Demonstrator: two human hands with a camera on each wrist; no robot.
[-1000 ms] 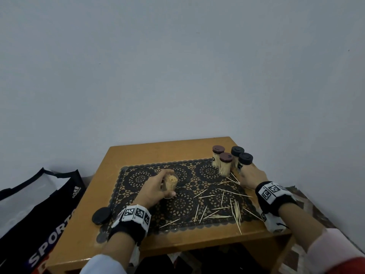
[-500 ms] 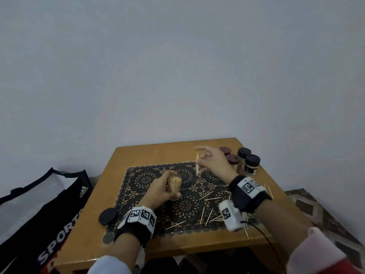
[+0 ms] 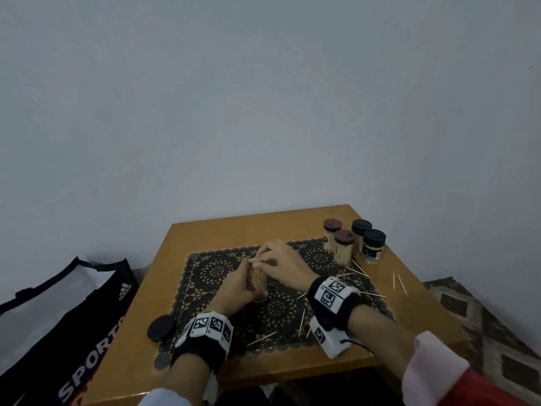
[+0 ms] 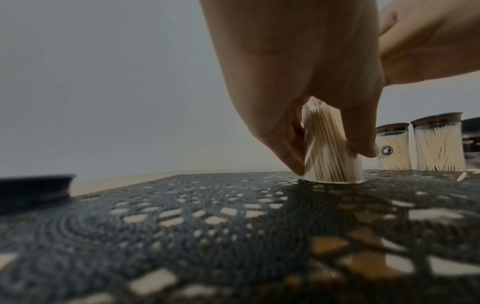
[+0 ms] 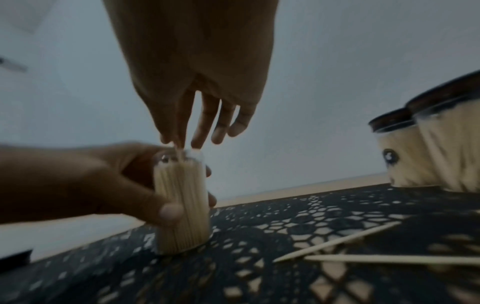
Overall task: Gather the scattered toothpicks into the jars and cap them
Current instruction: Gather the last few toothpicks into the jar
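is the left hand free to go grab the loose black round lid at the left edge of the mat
Probably not yet: the left hand grips the open clear toothpick jar while the right hand feeds a toothpick in. Nothing lies between it and the black round lid.

It looks like a room in a home: a small wooden side table (image 3: 292, 224) stands in the corner of plain grey walls (image 3: 263, 98), dressed with a black lace doily (image 3: 316, 250), a patterned rug (image 3: 468, 312) and a sports shopping bag (image 3: 73, 312) on the floor beside it.
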